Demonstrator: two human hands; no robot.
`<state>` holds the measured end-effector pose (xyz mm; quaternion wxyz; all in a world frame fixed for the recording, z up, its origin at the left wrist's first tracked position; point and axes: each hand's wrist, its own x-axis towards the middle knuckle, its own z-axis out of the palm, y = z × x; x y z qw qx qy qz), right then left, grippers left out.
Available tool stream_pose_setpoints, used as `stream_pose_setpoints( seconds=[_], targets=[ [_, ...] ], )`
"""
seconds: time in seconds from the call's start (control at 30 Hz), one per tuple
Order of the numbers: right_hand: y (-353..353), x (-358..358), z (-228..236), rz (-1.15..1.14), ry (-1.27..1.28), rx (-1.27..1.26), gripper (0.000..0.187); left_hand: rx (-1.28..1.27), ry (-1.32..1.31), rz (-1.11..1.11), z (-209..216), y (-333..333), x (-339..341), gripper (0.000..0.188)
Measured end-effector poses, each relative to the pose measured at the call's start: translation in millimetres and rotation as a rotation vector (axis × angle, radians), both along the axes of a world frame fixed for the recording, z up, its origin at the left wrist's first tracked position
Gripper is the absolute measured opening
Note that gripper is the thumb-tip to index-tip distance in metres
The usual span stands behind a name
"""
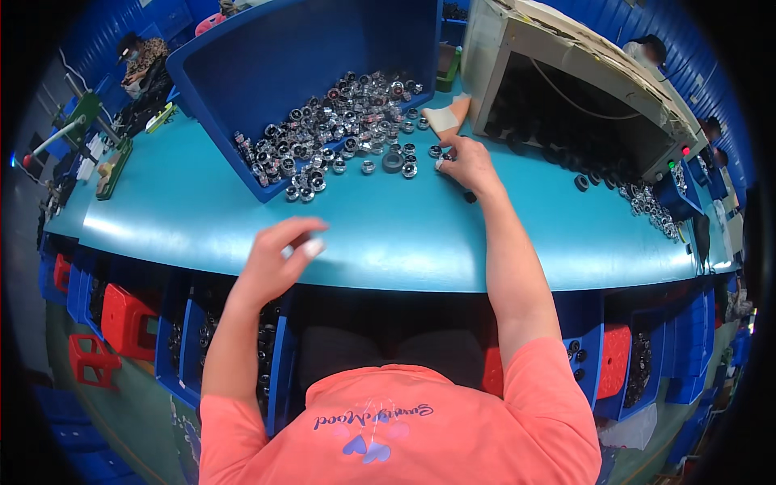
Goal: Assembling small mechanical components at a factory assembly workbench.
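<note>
The right hand reaches over the turquoise tabletop, thumb and forefinger bent down around a small dark-and-silver piece; I cannot tell whether they are clamped on it or only beside it. A clear-and-chrome wheel hub lies just past these fingertips at ten o'clock, and more loose hubs run out toward nine o'clock, with a black tyre ring lying among them. The main heap of hubs sits farther off at ten o'clock from the same hand, spilling from the mouth of a blue bin tipped toward the person. At six o'clock, near the wrist, lies a small black piece. At twelve o'clock, just beyond the knuckles, an orange-and-white piece of cloth or paper rests against the beige box, whose dark opening, at two o'clock, holds black tyres. The left hand hangs above the near part of the tabletop, at eight o'clock from the right; its thumb, tipped with a white cover, and its forefinger stand apart, blurred, and I cannot tell whether the dark patch between them is a thing or shadow. The nearest hubs to it lie at one o'clock, well apart from its fingers.
</note>
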<state>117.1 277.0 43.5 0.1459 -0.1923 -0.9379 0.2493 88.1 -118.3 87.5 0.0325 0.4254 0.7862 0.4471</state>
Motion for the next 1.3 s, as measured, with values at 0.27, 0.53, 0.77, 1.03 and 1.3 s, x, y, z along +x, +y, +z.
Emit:
stream_pose_setpoints(
  seconds=[0.27, 0.53, 0.77, 1.03, 1.3],
  targets=[
    [-45, -10, 11, 0.364, 0.455, -0.306, 0.063, 0.235, -0.671, -0.116, -37, 152, -67, 0.037],
    [-79, -20, 4, 0.451, 0.426, -0.253, 0.061, 0.466, -0.966, -0.209, -67, 154, -81, 0.038],
    [-52, -28, -15, 0.338, 0.380, 0.144, 0.044, 0.655, -1.089, -0.229, -67, 144, -100, 0.039],
    [-70, -33, -23, 0.270, 0.297, 0.275, 0.037, 0.626, -0.968, -0.193, -59, 137, -92, 0.036],
    [-56, -42, -36, 0.243, 0.354, 0.288, 0.019, 0.149, -0.513, -0.257, -62, 144, -83, 0.030]
  ],
)
